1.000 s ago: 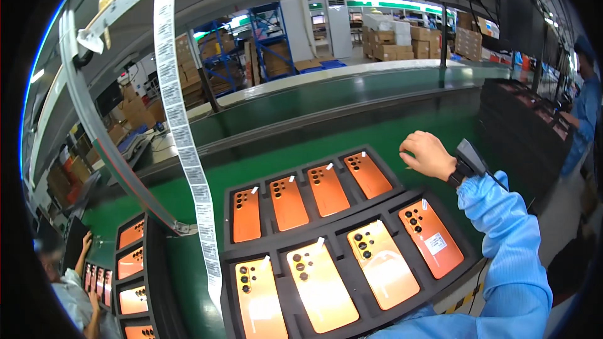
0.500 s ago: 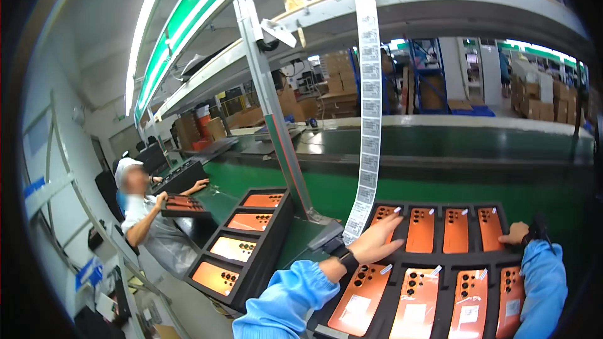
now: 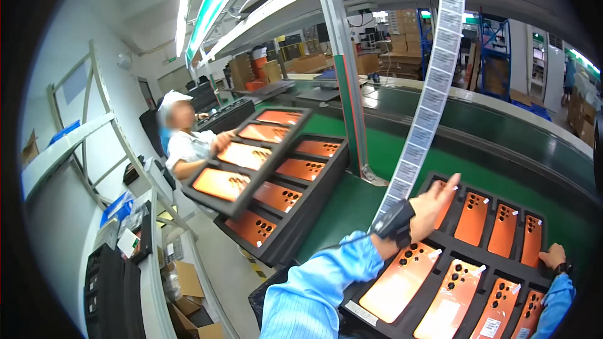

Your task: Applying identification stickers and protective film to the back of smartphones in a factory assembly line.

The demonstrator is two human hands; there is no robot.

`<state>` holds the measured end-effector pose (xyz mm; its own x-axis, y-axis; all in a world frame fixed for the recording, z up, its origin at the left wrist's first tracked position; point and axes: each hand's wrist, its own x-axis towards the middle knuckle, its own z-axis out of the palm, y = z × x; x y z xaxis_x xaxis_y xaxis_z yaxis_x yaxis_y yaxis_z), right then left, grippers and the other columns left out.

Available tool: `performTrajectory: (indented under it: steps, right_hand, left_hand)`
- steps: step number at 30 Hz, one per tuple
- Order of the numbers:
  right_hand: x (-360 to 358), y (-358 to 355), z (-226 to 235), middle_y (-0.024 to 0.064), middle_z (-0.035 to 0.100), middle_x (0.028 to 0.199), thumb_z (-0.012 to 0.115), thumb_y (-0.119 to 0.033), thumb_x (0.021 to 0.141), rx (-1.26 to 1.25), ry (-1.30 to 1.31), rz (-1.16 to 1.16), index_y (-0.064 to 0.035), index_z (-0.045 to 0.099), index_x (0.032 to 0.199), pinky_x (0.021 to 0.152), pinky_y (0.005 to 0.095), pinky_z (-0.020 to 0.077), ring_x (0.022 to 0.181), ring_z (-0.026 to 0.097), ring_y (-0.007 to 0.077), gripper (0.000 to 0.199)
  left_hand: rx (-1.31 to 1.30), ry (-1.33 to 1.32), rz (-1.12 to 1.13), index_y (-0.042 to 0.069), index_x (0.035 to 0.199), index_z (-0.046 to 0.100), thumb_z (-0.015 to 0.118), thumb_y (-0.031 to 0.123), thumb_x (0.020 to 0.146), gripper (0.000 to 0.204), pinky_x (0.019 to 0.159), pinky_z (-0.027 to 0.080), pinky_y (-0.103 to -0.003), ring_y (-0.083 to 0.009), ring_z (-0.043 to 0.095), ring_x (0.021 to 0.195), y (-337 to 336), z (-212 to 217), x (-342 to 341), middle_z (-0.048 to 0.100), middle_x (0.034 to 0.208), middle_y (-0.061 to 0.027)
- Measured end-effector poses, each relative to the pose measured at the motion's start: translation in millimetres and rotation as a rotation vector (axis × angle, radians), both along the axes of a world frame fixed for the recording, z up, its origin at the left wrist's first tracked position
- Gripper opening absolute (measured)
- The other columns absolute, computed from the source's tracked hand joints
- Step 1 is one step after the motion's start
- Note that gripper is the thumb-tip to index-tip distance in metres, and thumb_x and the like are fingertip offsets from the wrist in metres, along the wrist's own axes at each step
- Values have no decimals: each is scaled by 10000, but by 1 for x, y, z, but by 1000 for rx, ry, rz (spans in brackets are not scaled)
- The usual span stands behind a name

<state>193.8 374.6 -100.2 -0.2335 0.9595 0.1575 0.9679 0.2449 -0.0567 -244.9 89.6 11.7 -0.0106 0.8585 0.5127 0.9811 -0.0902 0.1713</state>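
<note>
A black tray [image 3: 468,252] with two rows of orange smartphones lies before me, camera ends away from me. My left hand [image 3: 432,212] rests at the far-left phone [image 3: 443,208], fingers stretched out and partly covering it. A dark device is strapped on the left wrist. At the tray's right side my right hand [image 3: 553,256] has its fingers curled at the rim, beside the far-right phone [image 3: 532,241]. Some near-row phones, such as this one [image 3: 448,301], have a white label on the back. A long strip of printed labels [image 3: 429,97] hangs down left of the tray.
On the left, a co-worker [image 3: 188,132] holds a tilted tray of orange phones [image 3: 242,154] above a stack of similar trays [image 3: 308,213]. A metal post [image 3: 344,69] rises from the green bench [image 3: 336,213]. Shelving [image 3: 69,150] lines the left wall.
My view has swung left and down. The co-worker has brought a phone tray over the stack at my left. My hands stay at the same tray.
</note>
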Motion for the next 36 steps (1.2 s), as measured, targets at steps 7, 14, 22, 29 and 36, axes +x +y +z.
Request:
performTrajectory:
  steps: [7, 14, 22, 29, 36]
  right_hand:
    - [-5, -31, 20, 265, 612, 725, 725, -217, 594, -67, 68, -79, 95, 624, 728, 637, 419, 500, 703, 629, 369, 354]
    - [5, -3, -7, 279, 613, 914, 706, -214, 625, 46, 162, 70, 67, 622, 927, 728, 418, 483, 873, 607, 383, 421]
    - [-12, -23, 13, 261, 604, 686, 707, -257, 615, -79, 89, -45, 80, 626, 675, 638, 418, 494, 692, 627, 371, 352]
    - [-10, -6, 9, 250, 580, 588, 706, -242, 621, -41, 108, 8, 86, 600, 592, 554, 430, 468, 579, 617, 354, 345]
    - [-15, -15, 16, 286, 618, 744, 685, -318, 673, -165, 115, -36, 99, 632, 700, 674, 434, 496, 739, 637, 385, 421]
  left_hand:
    - [835, -599, 122, 163, 1387, -228, 543, -56, 838, 973, 613, 530, -256, -140, 616, 706, -101, 74, -16, 632, 913, -170]
    - [628, -527, 511, 151, 1416, -149, 601, 34, 820, 965, 479, 512, -259, -128, 594, 515, -150, 69, -67, 627, 637, -97]
    - [187, -337, 425, 28, 1422, 153, 650, 78, 791, 805, 468, 451, -255, -120, 557, 453, -150, 72, -58, 572, 536, -49]
    - [-299, -285, -489, -51, 1313, 332, 553, 302, 880, 601, 998, 352, -403, -384, 401, 1208, -75, 36, 11, 365, 1320, -281]
    - [-479, -213, 178, 4, 1336, 307, 619, 523, 747, 845, 968, 377, -474, -485, 382, 1185, 29, -39, -34, 314, 1329, -331]
